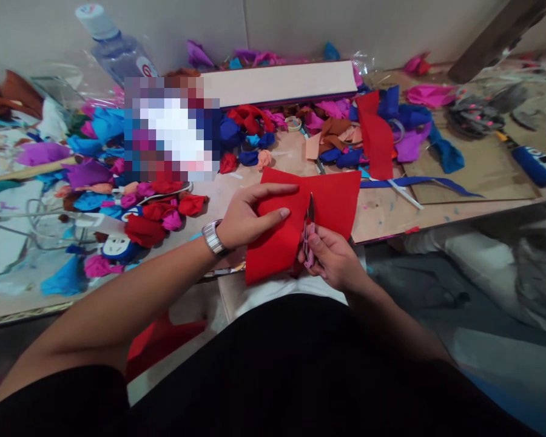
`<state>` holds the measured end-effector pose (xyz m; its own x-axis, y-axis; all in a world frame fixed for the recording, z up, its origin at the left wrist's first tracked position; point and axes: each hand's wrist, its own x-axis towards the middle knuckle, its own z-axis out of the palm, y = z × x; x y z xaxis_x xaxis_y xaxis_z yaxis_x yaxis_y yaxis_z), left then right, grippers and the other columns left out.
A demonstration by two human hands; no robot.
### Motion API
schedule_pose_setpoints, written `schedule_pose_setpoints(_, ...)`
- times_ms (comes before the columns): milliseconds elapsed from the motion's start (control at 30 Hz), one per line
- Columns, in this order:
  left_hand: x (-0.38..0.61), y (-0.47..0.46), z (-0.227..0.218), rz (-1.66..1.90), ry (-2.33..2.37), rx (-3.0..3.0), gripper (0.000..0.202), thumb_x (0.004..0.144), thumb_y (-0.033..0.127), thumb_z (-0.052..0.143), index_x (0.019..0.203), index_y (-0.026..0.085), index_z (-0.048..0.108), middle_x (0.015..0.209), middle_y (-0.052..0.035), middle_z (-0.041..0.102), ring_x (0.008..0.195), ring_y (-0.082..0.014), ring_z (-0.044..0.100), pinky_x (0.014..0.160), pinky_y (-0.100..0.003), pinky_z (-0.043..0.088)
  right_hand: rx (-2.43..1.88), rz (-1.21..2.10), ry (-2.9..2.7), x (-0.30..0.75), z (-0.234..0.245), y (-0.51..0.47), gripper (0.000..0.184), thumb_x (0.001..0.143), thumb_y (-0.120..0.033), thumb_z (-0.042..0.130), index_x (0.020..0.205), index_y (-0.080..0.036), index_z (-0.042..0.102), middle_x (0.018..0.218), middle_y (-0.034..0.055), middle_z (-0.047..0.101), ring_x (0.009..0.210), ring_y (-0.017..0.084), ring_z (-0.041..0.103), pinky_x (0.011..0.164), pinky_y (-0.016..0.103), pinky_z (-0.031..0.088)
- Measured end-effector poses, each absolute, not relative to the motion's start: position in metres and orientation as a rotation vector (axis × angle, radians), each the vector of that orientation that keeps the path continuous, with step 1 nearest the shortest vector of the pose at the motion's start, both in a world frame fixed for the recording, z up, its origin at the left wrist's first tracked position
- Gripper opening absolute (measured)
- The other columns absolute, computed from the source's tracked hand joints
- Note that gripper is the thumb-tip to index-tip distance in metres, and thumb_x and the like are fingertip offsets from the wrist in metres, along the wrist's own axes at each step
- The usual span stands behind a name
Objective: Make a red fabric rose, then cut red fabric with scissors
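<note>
A red sheet (273,243), perhaps crepe paper or felt, spreads over the table's front edge and above my lap. My left hand (250,212) holds its left half, thumb and a finger stretched across the top; the other fingers are hidden. In my right hand (332,255) are small scissors (308,233) with pink handles, their blades pointing away from me. They stand at a cut line that splits the sheet's near part into a left and a right half. Beyond it lies a separate red strip (375,136).
Crumpled coloured pieces (152,221) crowd the table's left and back. A clear bottle (122,51) stands at the back left, near a long pale box (282,82). A blue strip (423,182) and brown cardboard (473,182) lie right. One patch is pixelated.
</note>
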<state>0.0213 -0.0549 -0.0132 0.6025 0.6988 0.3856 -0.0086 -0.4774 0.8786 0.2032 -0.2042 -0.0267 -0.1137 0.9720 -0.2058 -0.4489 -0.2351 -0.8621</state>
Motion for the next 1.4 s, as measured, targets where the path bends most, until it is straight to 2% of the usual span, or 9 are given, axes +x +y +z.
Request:
schedule_pose_setpoints(533, 0.0208, -0.055, -0.0141, 0.944, 0.557, 1.901, 0.044, 0.088, 0.043, 0.086, 0.127, 0.025, 0.083, 0.128, -0.0106, 0.082, 0.119, -0.0268, 0.079, 0.111, -0.04, 0.061, -0.966, 1.618, -0.762, 0.2002, -0.0247, -0.203, 0.051, 0.088, -0.065, 0.082, 0.087, -0.021, 0.056, 0.065, -0.0063, 0.064, 0.038, 0.003, 0.036, 0.038, 0.019, 0.03)
schedule_pose_setpoints(900, 0.0206, -0.0558, -0.0102, 0.939, 0.557, 1.879, 0.047, 0.086, 0.045, 0.088, 0.127, 0.025, 0.083, 0.13, -0.0111, 0.081, 0.12, -0.0275, 0.078, 0.111, -0.04, 0.061, -0.987, 1.586, -0.697, 0.1977, -0.0288, -0.2052, 0.049, 0.089, -0.065, 0.081, 0.092, -0.021, 0.058, 0.065, -0.0065, 0.063, 0.04, 0.003, 0.038, 0.039, 0.018, 0.031)
schedule_pose_setpoints(1100, 0.0213, -0.0565, -0.0097, 0.961, 0.541, 1.888, 0.043, 0.087, 0.042, 0.086, 0.127, 0.025, 0.083, 0.128, -0.0105, 0.082, 0.118, -0.0261, 0.079, 0.108, -0.037, 0.062, -0.994, 1.569, -0.711, 0.1961, -0.0292, -0.2055, 0.049, 0.09, -0.065, 0.081, 0.093, -0.021, 0.059, 0.065, -0.0072, 0.063, 0.038, 0.002, 0.033, 0.039, 0.018, 0.032)
schedule_pose_setpoints(1400, 0.0211, -0.0574, -0.0093, 0.943, 0.556, 1.855, 0.045, 0.086, 0.046, 0.088, 0.126, 0.026, 0.083, 0.129, -0.0104, 0.082, 0.12, -0.0283, 0.078, 0.11, -0.041, 0.062, -1.002, 1.555, -0.713, 0.1969, -0.0294, -0.2049, 0.047, 0.091, -0.063, 0.08, 0.091, -0.022, 0.059, 0.063, -0.007, 0.063, 0.038, 0.003, 0.035, 0.038, 0.018, 0.03)
